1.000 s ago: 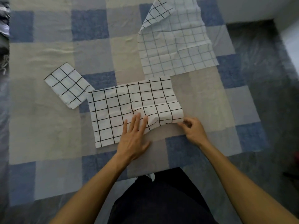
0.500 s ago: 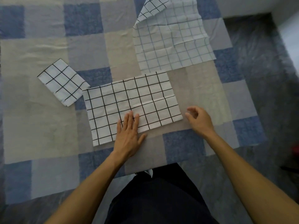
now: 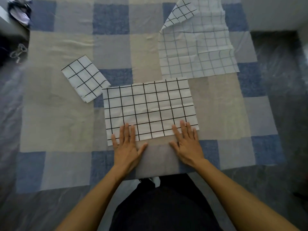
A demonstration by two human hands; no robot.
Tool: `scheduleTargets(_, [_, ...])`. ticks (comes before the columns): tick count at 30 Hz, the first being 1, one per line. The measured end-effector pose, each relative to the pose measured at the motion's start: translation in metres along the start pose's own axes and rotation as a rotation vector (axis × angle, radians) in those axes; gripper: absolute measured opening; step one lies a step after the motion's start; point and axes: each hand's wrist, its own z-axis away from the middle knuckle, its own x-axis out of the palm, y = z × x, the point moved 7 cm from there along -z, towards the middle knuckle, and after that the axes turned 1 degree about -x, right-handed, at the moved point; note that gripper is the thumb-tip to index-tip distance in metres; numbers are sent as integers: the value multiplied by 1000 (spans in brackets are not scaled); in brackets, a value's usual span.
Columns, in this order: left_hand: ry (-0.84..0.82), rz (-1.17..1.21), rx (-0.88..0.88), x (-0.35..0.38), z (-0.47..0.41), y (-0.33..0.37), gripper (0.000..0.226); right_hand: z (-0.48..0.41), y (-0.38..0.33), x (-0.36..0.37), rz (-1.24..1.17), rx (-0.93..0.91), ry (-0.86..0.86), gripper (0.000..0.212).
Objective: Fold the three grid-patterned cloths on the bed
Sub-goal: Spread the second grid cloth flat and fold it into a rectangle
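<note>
Three grid cloths are lying on the bed (image 3: 63, 114): a small folded cloth (image 3: 85, 79), a spread cloth (image 3: 198, 47), and a middle cloth (image 3: 150, 109), whose near edge both flat, unclenched hands, left hand (image 3: 127, 147) and right hand (image 3: 187, 145), are pressing.

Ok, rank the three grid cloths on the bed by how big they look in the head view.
1. Far cloth with the thin grid, largest, though its top runs out of frame.
2. Middle cloth under the fingers of both hands, clearly smaller, despite being nearer the camera.
3. Small folded cloth on the left, smallest.
</note>
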Motion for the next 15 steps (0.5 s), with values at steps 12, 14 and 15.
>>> scheduleTargets(12, [47,33,101,7,1,10,70,-18,-108,-8,-94,-204,17,62])
scheduleTargets(14, [37,36,41,6,4,-9,73,-18,-94,-1,-28,-170,15,63])
scheduleTargets(15, [42,36,10,3,7,-19,76,-15,-78,1,-7,-141,21,64])
